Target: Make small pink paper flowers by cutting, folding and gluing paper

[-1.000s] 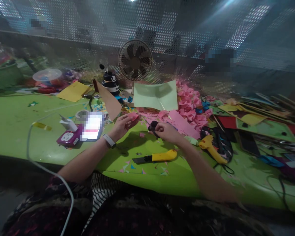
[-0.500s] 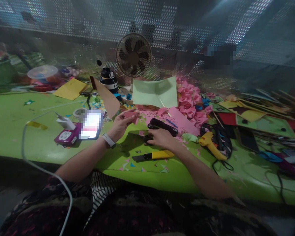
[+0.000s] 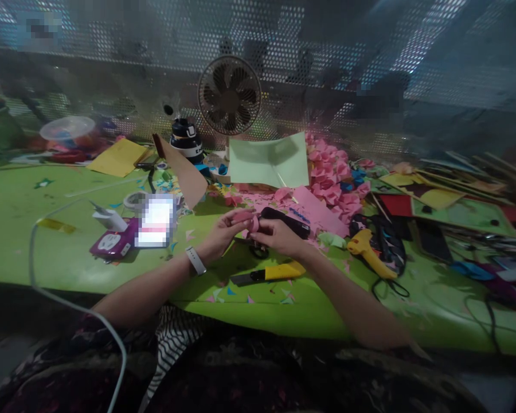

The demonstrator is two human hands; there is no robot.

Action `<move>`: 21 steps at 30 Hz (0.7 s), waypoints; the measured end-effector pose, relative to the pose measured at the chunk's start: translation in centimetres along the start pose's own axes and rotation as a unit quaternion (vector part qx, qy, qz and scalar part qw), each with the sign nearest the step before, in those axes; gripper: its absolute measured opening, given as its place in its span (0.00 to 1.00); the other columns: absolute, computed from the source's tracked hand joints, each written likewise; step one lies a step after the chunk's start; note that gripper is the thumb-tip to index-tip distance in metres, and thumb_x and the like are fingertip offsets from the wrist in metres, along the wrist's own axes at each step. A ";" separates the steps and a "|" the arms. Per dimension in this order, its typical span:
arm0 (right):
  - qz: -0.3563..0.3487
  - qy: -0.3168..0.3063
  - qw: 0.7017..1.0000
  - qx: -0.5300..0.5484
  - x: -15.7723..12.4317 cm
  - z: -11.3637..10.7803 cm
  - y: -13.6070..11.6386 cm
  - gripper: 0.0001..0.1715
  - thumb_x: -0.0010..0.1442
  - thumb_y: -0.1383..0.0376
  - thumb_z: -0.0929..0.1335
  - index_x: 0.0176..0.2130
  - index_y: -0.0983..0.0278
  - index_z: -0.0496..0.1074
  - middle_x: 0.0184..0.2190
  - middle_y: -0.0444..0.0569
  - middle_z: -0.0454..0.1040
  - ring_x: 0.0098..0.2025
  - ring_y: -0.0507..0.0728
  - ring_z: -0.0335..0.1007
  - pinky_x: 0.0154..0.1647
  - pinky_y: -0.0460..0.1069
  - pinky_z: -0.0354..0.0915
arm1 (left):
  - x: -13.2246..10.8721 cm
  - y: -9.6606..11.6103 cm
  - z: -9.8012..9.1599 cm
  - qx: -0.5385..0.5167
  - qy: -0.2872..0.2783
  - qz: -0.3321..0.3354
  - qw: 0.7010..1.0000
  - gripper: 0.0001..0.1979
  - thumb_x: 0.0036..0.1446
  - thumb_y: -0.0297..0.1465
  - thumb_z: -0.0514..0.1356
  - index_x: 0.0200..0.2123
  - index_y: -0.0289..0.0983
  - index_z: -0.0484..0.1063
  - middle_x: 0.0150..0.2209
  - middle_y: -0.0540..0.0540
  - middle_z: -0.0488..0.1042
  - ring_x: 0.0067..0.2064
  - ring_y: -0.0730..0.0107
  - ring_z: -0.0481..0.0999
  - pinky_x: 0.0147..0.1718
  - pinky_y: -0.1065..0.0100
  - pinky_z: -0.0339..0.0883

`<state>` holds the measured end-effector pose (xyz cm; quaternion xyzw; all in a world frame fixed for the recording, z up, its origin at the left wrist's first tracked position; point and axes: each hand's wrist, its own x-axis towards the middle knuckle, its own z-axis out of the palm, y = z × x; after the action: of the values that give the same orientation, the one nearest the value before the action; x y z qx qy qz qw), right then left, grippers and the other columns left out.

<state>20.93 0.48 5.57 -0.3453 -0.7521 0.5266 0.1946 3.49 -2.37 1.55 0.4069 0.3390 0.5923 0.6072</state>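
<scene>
Both hands meet over the green table (image 3: pixel 34 258) around a small folded pink paper piece (image 3: pixel 246 219). My left hand (image 3: pixel 226 234) pinches it from the left; a white watch band sits on that wrist. My right hand (image 3: pixel 279 236) closes on the same pink piece from the right. A black stapler (image 3: pixel 290 222) lies just behind the right hand. Under the hands, small black scissors (image 3: pixel 255 249) rest on the table, partly hidden. A yellow utility knife (image 3: pixel 270 273) lies in front of the hands.
A yellow glue gun (image 3: pixel 367 252) with its cord lies at right. Pink paper flowers (image 3: pixel 333 180), a pale green sheet (image 3: pixel 269 162) and a small fan (image 3: pixel 229 94) stand behind. A phone (image 3: pixel 155 221), purple power strip (image 3: pixel 112 244) and white cable (image 3: pixel 47 292) are at left. Paper scraps litter the table.
My right hand set the scissors down on the table, then rose to the pink piece. My left hand came right and down with the pink piece, so both hands now hold it.
</scene>
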 end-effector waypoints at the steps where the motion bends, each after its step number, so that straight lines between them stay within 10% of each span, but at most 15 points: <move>1: 0.007 -0.001 1.000 0.016 0.1 0.1 0.1 0.22 0.53 0.48 0.71 0.32 0.65 0.69 0.25 0.41 0.67 0.25 0.50 0.62 0.29 0.47 0.61 | 0.1 0.1 -0.1 -0.010 0.001 -0.009 1.000 0.17 0.45 0.32 0.73 0.41 0.37 0.79 0.40 0.46 0.81 0.42 0.70 0.79 0.47 0.68 0.71; 13: 0.044 -0.166 0.985 0.008 -0.6 -1.2 -0.5 0.11 0.59 0.59 0.70 0.31 0.66 0.71 0.24 0.41 0.70 0.26 0.49 0.66 0.29 0.45 0.62 | 1.9 4.3 -4.5 0.210 -0.221 -0.142 0.942 0.17 0.47 0.28 0.72 0.43 0.38 0.81 0.35 0.42 0.83 0.34 0.70 0.82 0.37 0.69 0.76; 21: 0.056 -0.077 0.995 -0.029 -1.1 -3.2 -0.8 0.12 0.58 0.58 0.71 0.34 0.65 0.75 0.27 0.45 0.74 0.28 0.50 0.68 0.31 0.47 0.66 | 2.2 3.9 -4.9 0.305 -0.253 -0.173 0.902 0.21 0.52 0.34 0.69 0.49 0.35 0.77 0.34 0.43 0.82 0.34 0.70 0.80 0.37 0.68 0.72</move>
<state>23.53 1.59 7.53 -0.3506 -0.7593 0.5396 0.0969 -2.45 0.15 3.01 0.6436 0.4030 0.2226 0.6115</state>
